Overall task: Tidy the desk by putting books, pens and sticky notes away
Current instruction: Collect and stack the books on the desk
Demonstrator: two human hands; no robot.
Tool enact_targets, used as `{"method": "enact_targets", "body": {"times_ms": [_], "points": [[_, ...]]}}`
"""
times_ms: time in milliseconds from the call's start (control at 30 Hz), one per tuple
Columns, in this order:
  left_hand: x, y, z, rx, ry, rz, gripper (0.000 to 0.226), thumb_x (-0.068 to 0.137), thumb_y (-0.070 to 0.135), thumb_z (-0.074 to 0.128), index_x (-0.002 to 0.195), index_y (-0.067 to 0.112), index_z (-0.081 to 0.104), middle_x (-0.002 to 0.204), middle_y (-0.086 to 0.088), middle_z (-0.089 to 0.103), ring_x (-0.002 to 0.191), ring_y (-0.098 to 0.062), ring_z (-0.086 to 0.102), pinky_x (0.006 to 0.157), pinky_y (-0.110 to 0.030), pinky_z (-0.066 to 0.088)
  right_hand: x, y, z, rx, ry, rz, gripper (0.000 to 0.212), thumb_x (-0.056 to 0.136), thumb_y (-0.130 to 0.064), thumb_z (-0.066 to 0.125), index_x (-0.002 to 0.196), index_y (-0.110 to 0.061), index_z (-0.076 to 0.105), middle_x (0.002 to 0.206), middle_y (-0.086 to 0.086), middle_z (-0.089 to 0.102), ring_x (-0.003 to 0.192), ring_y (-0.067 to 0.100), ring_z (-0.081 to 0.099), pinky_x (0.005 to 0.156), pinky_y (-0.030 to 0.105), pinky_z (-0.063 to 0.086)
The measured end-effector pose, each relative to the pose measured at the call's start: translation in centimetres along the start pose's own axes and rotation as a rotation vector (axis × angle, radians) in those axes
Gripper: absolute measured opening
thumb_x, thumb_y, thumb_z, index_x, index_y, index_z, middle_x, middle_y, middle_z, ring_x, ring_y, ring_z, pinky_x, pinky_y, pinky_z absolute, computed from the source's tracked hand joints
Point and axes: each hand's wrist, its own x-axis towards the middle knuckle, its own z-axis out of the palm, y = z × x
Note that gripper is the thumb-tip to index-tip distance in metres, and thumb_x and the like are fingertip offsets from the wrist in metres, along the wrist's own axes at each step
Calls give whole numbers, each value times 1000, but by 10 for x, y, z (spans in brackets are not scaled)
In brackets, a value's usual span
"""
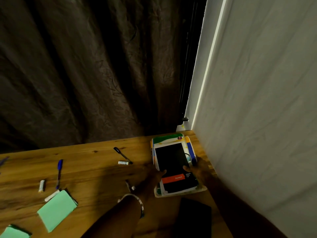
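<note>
**Both our hands out at two o'clock**

We reach both arms forward toward two o'clock. Our left hand (152,177) lies at nine o'clock of the right, thumb turned inward and a bangle (137,202) round the wrist. Our right hand (197,169) sits just beside it, fingertips (186,168) curled inward. Both forearms run back toward six o'clock.

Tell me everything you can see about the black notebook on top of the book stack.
The black notebook has a matte black cover with an orange label band near its close end and small white print beside it. It lies flat on top of a stack of books in the desk's far right corner, by the wall. The left hand and right hand grip its sides, thumbs on the cover.
</note>
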Motion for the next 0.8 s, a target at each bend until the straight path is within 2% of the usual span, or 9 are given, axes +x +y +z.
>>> {"method": "enact_targets", "body": {"times_ms": [33, 100, 167, 267, 300, 400, 533, 633, 800], "points": [[-16, 14, -3, 11, -11, -4, 108, 73, 31, 80, 152, 11, 7, 156, -15, 20, 140, -37, 31, 109, -49, 38, -2, 0, 0, -16, -11, -3, 120, 25, -76, 81, 127, -20, 51, 123, 4, 61, 116, 29, 58, 95, 50, 51], [-3, 8, -7, 7, -31, -26, 114, 62, 42, 85, 149, 15, 16, 154, -10, 28, 136, -35, 38, 105, -49, 43, -19, -18, -5, -108, -20, 7, 104, 47, -62, 85, 132, -14, 48, 129, 9, 57, 119, 32, 55, 100, 49, 48], [-4, 9, -10, 56, -27, 16, 84, 72, 37, 79, 137, 23, 27, 147, 0, 33, 132, -31, 42, 104, -44, 44, -57, -57, -11, -242, 4, 4, 95, 61, -55, 81, 137, -12, 43, 136, 13, 51, 123, 33, 51, 103, 49, 44], [-33, 26, -25, 350, 154, 203, 92, 64, 69, 62, 139, 23, 34, 147, -6, 33, 135, -32, 36, 107, -42, 40, -75, -87, -13, -391, 76, -97, 89, 71, -56, 74, 140, -14, 36, 139, 12, 41, 127, 34, 43, 106, 49, 40], [-35, 27, -31, 462, 199, 266, 92, 68, 71, 57, 141, 21, 33, 146, -7, 34, 135, -31, 35, 105, -40, 39, -78, -95, -11, -430, 109, -153, 86, 73, -57, 71, 140, -16, 35, 139, 11, 41, 127, 33, 42, 106, 50, 40], [-55, 38, -52, 710, 328, 396, 71, 84, 62, 50, 139, 20, 34, 138, -7, 43, 125, -25, 43, 92, -31, 40, -80, -113, 1, -582, 113, -293, 78, 79, -59, 63, 142, -22, 35, 142, 9, 38, 132, 33, 35, 110, 52, 33], [-71, 34, -88, 691, 411, 360, 84, 81, 60, 57, 147, 17, 25, 143, -9, 36, 127, -28, 39, 105, -38, 42, -83, -136, 29, -780, 103, -446, 72, 81, -59, 59, 139, -20, 41, 142, 8, 41, 132, 31, 37, 107, 49, 32], [-83, 26, -118, 740, 483, 365, 78, 82, 55, 59, 143, 14, 32, 140, -10, 39, 124, -27, 40, 103, -41, 42, -88, -150, 52, -814, 59, -533, 71, 82, -57, 58, 139, -20, 42, 140, 8, 44, 131, 29, 40, 107, 48, 35], [-105, 9, -178, 801, 532, 343, 82, 80, 57, 59, 145, 15, 31, 141, -10, 39, 125, -28, 40, 105, -39, 38, -103, -174, 100, -888, -74, -580, 77, 85, -55, 57, 148, -17, 30, 148, 10, 37, 137, 31, 34, 110, 48, 31]]}}
